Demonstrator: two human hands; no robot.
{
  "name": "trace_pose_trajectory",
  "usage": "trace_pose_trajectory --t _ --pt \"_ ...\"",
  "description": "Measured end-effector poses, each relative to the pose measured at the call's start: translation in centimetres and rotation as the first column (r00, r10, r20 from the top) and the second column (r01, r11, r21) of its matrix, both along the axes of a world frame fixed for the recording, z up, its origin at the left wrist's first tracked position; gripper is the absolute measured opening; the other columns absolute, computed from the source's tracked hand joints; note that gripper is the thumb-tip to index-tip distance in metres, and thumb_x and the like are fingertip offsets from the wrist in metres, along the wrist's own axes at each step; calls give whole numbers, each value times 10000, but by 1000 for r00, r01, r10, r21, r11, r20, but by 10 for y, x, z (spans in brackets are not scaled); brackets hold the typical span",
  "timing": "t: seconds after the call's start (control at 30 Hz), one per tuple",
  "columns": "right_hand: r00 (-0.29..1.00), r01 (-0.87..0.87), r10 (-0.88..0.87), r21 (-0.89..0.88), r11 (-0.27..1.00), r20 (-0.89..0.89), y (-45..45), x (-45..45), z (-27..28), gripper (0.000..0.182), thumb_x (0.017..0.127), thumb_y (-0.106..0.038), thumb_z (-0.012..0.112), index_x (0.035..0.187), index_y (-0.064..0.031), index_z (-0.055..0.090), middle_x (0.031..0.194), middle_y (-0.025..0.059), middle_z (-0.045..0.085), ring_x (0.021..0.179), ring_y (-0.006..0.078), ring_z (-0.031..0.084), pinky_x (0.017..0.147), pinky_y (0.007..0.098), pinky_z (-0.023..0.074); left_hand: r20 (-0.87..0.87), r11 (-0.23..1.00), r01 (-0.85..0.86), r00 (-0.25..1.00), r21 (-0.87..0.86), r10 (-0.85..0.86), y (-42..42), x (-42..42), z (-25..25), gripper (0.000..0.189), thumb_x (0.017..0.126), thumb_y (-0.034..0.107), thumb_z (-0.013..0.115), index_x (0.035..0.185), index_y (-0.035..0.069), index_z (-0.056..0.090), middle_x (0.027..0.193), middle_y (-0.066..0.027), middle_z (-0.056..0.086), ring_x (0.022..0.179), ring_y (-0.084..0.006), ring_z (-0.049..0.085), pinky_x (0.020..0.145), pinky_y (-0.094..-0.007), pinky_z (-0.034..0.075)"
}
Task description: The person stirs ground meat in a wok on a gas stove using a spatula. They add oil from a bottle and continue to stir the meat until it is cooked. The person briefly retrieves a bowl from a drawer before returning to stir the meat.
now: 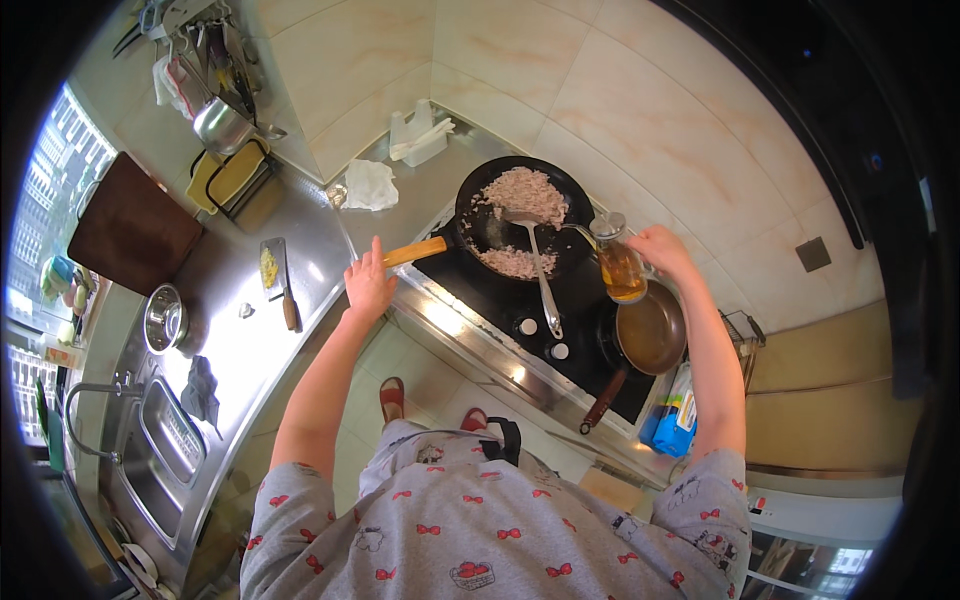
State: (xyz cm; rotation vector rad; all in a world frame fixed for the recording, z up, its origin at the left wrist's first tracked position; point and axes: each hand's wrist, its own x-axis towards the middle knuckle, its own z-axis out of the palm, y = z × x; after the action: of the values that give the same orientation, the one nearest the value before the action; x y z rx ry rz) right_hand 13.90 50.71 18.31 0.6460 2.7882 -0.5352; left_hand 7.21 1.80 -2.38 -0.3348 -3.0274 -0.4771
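Observation:
My left hand (370, 282) is at the end of the wooden handle (415, 252) of a black wok (480, 169), its fingers against the handle and one finger raised. Minced meat (527, 193) lies in the wok in two heaps, with a metal spatula (541, 277) resting in it, its handle over the rim. In my right hand (660, 250) is a glass oil pot (621, 266) with amber liquid, gripped at its side. The pot's thin spout points over the wok's right side, and the pot is slightly tilted. Whether oil flows is too small to tell.
A frying pan (651, 330) sits on the black stove (480, 289), right of the wok. On the left counter lie a cleaver (279, 274) with chopped yellowish bits, a steel bowl (165, 319) and a dark cloth (200, 390) beside the sink (150, 480). White paper (370, 184) lies behind.

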Motion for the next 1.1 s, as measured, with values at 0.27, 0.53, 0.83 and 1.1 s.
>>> trace_pose_trajectory --t 0.27,0.53,0.83,1.1 --pt "999 4 -10 132 991 43 -9 -21 -11 344 732 -414 595 669 -78 635 560 74 600 453 227 566 494 358 457 -26 1000 -3 1000 -24 2 0 2 -2 937 764 268 724 1493 45 180 1191 -119 544 1076 -326 542 923 -471 405" --pt "995 32 -41 102 994 90 5 -18 -17 346 746 -420 585 668 -86 628 565 59 599 450 214 565 493 348 459 -2 1000 -11 1000 -24 11 4 1 4 938 757 255 729 1493 52 182 1182 -116 545 1077 -323 541 929 -464 408" --pt "997 74 -77 -81 994 -26 17 -3 -18 383 819 -370 607 584 -78 526 501 1 500 361 123 429 358 290 348 -23 999 -8 1000 -34 7 4 0 -1 962 740 229 743 1496 70 170 1196 -112 545 1082 -316 539 937 -464 406" --pt "939 99 -296 -688 719 -175 37 25 -28 381 884 -402 583 628 -151 455 534 -53 438 401 64 371 370 237 320 8 998 -17 1000 -64 18 6 -1 0 963 741 226 740 1501 90 165 1213 -115 547 1076 -319 545 935 -463 407"
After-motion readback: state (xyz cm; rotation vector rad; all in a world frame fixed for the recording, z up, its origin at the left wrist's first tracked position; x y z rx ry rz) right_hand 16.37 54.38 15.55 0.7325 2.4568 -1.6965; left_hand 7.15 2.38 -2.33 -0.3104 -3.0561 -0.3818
